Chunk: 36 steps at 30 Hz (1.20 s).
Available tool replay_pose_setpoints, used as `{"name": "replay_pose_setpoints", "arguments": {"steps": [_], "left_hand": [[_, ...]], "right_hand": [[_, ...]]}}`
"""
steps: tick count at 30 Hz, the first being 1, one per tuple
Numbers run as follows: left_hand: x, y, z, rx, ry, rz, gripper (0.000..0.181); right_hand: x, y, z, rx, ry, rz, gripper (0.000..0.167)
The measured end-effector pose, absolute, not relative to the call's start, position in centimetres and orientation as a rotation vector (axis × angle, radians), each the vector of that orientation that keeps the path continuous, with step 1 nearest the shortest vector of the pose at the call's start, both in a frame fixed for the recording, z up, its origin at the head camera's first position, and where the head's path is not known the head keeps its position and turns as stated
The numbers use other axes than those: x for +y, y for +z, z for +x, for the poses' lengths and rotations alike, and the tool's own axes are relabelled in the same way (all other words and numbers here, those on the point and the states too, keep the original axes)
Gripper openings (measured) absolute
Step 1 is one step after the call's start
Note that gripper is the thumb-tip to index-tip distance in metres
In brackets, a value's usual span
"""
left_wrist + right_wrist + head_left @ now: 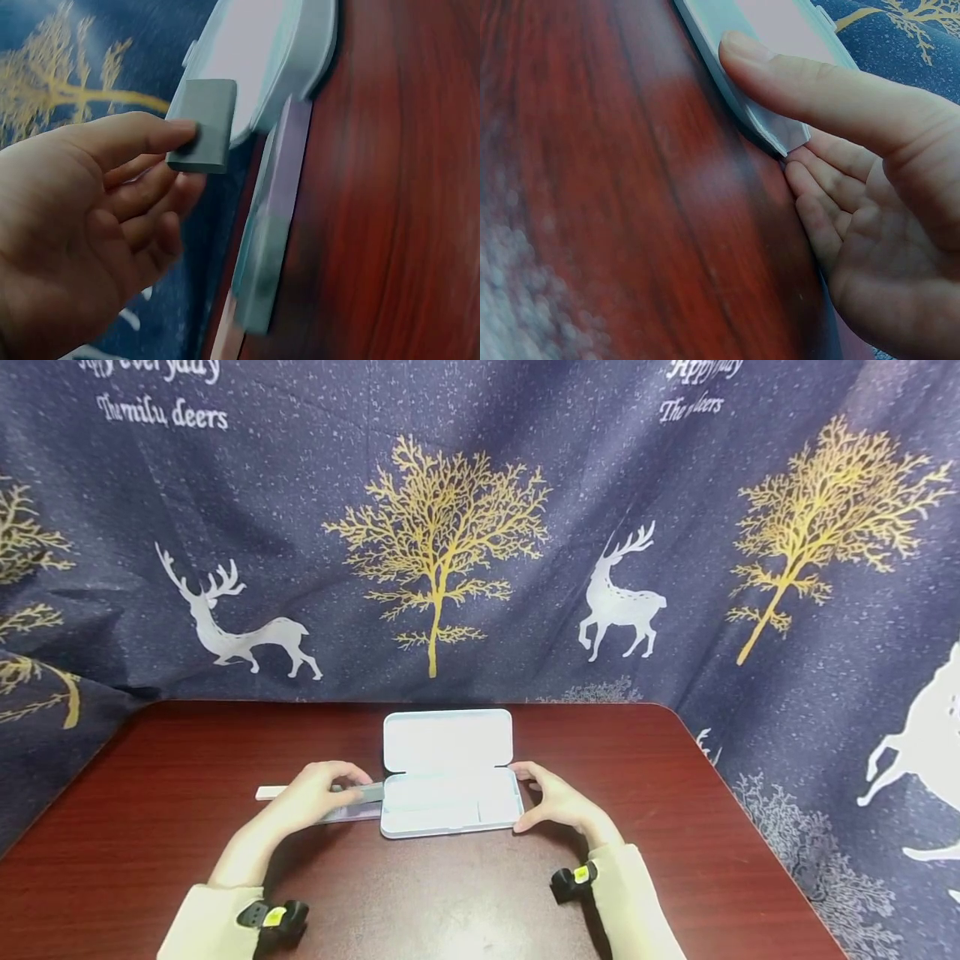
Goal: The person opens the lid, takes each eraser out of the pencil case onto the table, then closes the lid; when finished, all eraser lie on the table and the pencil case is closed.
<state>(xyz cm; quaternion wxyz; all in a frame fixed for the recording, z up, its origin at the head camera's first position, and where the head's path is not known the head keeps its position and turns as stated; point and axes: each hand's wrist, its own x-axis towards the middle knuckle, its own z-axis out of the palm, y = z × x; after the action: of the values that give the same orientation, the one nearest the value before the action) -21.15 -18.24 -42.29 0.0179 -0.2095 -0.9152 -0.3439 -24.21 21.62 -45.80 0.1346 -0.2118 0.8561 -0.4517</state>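
Observation:
A pale blue pencil case (442, 804) lies open on the table, its lid (448, 739) folded back towards the curtain. My left hand (318, 793), just left of the case, pinches a grey-green eraser (204, 124) between thumb and fingers. In the left wrist view the eraser overlaps the case's end; whether they touch I cannot tell. At the case's right end, my right hand (555, 802) grips it, thumb at the near corner and fingers at the far side. The case's inside looks bare, with a small compartment (498, 810) at the right.
Beside the case's left end lie a long purple and teal item (289, 157) and a pale strip (270, 792), partly hidden by my left hand. The dark red table (637, 777) ends at a patterned curtain (510, 652). Each wrist wears a black strap.

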Motion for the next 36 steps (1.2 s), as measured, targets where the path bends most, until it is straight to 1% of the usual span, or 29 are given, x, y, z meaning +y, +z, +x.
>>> {"name": "replay_pose_setpoints", "arguments": {"steps": [10,20,30,36], "left_hand": [[-22.5,-42.3,-21.0,-2.908,-1.163,-0.641,0.015],[-26.4,-43.0,-21.0,-2.885,-1.262,-0.756,0.022],[-28.6,-42.5,-20.0,-3.012,-1.214,-0.644,0.026],[-29.0,-42.9,-19.9,-3.028,-1.234,-0.672,0.024]], "right_hand": [[21.6,-45.8,-24.0,2.483,-1.296,-0.619,0.091],[21.6,-45.8,-24.2,2.484,-1.296,-0.623,0.091],[21.6,-45.6,-24.2,2.486,-1.311,-0.619,0.091],[21.6,-45.6,-24.1,2.479,-1.311,-0.626,0.091]]}}
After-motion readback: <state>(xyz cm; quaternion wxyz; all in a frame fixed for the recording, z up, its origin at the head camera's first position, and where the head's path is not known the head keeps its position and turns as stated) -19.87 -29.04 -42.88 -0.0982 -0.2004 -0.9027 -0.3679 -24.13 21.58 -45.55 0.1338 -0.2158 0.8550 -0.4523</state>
